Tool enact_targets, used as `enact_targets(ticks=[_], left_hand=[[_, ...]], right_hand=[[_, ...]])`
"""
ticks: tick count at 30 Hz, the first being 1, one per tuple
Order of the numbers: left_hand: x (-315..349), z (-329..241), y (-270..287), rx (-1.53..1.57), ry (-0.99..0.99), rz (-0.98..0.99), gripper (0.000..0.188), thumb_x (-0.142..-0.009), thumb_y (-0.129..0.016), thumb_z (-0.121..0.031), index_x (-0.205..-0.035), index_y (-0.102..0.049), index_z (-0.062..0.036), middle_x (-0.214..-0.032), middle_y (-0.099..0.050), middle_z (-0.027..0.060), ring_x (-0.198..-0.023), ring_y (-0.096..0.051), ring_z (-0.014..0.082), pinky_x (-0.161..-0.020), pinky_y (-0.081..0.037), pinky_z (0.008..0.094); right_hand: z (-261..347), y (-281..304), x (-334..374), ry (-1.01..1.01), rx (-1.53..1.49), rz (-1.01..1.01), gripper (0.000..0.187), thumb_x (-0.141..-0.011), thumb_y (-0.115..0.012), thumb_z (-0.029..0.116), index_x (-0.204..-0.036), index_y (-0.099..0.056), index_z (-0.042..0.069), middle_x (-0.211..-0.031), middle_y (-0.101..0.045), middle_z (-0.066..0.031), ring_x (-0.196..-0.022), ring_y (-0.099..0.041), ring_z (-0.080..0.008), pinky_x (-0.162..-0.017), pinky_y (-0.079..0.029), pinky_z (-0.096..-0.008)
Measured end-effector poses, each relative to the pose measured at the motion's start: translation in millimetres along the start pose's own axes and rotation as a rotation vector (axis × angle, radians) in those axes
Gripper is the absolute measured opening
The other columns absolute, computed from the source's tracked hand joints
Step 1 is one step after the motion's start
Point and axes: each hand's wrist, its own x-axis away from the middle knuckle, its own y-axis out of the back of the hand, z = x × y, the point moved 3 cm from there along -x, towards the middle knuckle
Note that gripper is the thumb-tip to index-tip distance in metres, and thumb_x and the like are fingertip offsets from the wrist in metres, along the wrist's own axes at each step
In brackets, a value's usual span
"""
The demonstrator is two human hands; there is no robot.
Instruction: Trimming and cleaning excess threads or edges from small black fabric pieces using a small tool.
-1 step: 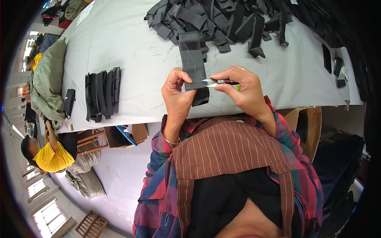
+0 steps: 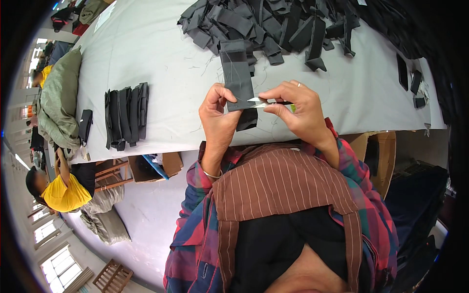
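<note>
My left hand (image 2: 218, 108) pinches a dark grey fabric strip (image 2: 237, 68) between thumb and fingers. The strip stretches away from me over the pale table, and a darker end hangs below my grip. My right hand (image 2: 299, 108) is closed around small thread snips (image 2: 261, 103). Their pointed metal blades lie at the strip's right edge, close to my left fingertips. Beyond the strip lies a loose heap of similar dark fabric pieces (image 2: 273, 27). A row of folded dark strips (image 2: 126, 116) rests on the table to my left.
Loose threads (image 2: 181, 80) are scattered over the white table cover (image 2: 166, 53). A black phone-like slab (image 2: 402, 72) lies at the far right, near small dark scraps (image 2: 419, 102). A green-grey cloth bundle (image 2: 61, 97) sits along the left edge. A person in a yellow top (image 2: 66, 193) is at the left.
</note>
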Motion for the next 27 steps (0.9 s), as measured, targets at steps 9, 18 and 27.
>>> enact_targets(ticks=[9,18,27], left_hand=[[3,3,0,-0.029,-0.001,-0.003,0.023,-0.073,-0.064,0.012,-0.078,-0.050,-0.0060,-0.083,-0.049,-0.0019,-0.080,-0.050,0.0068,-0.077,-0.042,0.0204],[5,10,-6,-0.051,-0.026,0.000,0.027,-0.071,-0.064,0.012,-0.082,-0.049,-0.0067,-0.086,-0.045,-0.0019,-0.080,-0.046,0.0059,-0.074,-0.040,0.0188],[9,13,-5,-0.208,-0.099,0.075,0.024,-0.071,-0.065,0.011,-0.081,-0.050,-0.0046,-0.081,-0.050,-0.0008,-0.076,-0.050,0.0079,-0.072,-0.043,0.0214]], right_hand=[[-10,2,10,-0.139,-0.194,-0.196,0.017,-0.073,-0.076,0.014,-0.087,-0.068,0.009,-0.076,-0.065,-0.0029,-0.065,-0.056,-0.0188,-0.062,-0.043,-0.0299],[1,-14,3,-0.022,0.035,-0.096,0.018,-0.074,-0.075,0.018,-0.085,-0.065,0.009,-0.071,-0.063,-0.0026,-0.063,-0.055,-0.0200,-0.060,-0.043,-0.0318],[-35,-19,-1,-0.309,-0.555,-0.108,0.012,-0.080,-0.072,0.011,-0.090,-0.066,0.006,-0.064,-0.052,0.0050,-0.063,-0.043,-0.0037,-0.056,-0.035,-0.0223]])
